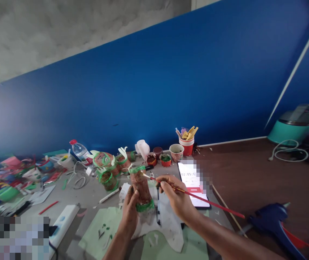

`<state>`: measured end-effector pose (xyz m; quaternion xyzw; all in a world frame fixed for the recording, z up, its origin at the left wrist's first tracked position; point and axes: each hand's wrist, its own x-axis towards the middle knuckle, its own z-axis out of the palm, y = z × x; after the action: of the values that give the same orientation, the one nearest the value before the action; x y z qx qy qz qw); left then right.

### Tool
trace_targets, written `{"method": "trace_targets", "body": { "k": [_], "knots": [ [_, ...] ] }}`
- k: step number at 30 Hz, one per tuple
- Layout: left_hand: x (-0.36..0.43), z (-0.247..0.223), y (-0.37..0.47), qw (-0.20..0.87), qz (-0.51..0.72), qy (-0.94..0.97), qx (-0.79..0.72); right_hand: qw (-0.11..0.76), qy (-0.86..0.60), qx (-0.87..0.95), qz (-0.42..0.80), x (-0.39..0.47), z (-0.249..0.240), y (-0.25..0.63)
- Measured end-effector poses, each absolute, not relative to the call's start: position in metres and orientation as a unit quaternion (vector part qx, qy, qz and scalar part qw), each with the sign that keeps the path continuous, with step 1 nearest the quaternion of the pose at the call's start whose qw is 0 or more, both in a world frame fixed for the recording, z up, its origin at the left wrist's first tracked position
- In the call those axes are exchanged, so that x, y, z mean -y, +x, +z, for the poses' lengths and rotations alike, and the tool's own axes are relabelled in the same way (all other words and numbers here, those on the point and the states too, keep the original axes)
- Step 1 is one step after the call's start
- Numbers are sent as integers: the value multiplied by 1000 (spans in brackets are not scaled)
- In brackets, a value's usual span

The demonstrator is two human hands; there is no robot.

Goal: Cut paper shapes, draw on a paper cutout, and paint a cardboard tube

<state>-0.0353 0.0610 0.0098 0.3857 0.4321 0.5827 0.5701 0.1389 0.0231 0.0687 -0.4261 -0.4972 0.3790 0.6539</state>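
Observation:
My left hand (129, 207) is wrapped around a brown-painted tube (143, 187) with green bands at its top and bottom, holding it slightly tilted above the table. Between the fingers of my right hand (176, 195) is a thin red paintbrush (205, 199), its tip touching or very near the tube's upper end. White cut paper (170, 231) and pale green sheets (100, 227) lie beneath my hands. Behind the tube stand small brown and green painted containers (109, 180) and a cup of green paint (165, 159).
A lit phone (194, 187) lies right of my hands, with a blue glue gun (270, 216) farther right. At the back are a red cup of tools (188, 146) and a water bottle (81, 151). A power strip (64, 225) and colourful clutter (11, 177) lie left.

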Motion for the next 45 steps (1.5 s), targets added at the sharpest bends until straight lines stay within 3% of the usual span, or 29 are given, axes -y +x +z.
{"method": "trace_targets", "body": {
  "k": [18, 24, 45],
  "knots": [
    [-61, 11, -35, 588, 592, 356, -420, 631, -437, 502, 399, -22, 74, 141],
    [-60, 12, -35, 613, 594, 349, -387, 662, -473, 446, 373, -28, 73, 145],
    [-60, 10, -35, 636, 574, 353, -376, 649, -408, 466, 441, -25, 75, 140]
  ]
}}
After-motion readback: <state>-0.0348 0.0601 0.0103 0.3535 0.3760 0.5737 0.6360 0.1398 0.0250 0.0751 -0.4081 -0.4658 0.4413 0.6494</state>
